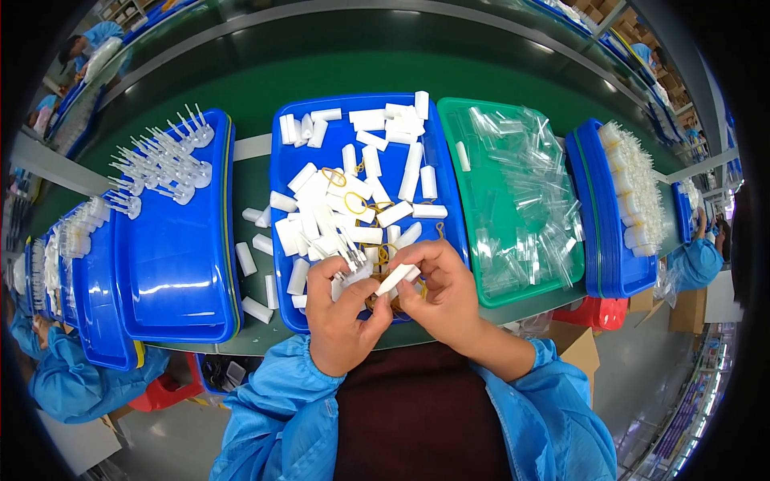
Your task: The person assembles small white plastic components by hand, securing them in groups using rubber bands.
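Two hands point(393, 301), one white tube point(395, 279)

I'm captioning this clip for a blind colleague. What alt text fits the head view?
A person's left hand and right hand hold small white plastic pieces over a blue plastic tray of similar pieces and yellow rubber bands. A green tray of clear plastic sleeves sits right, a blue tray of clear plastic picks left.
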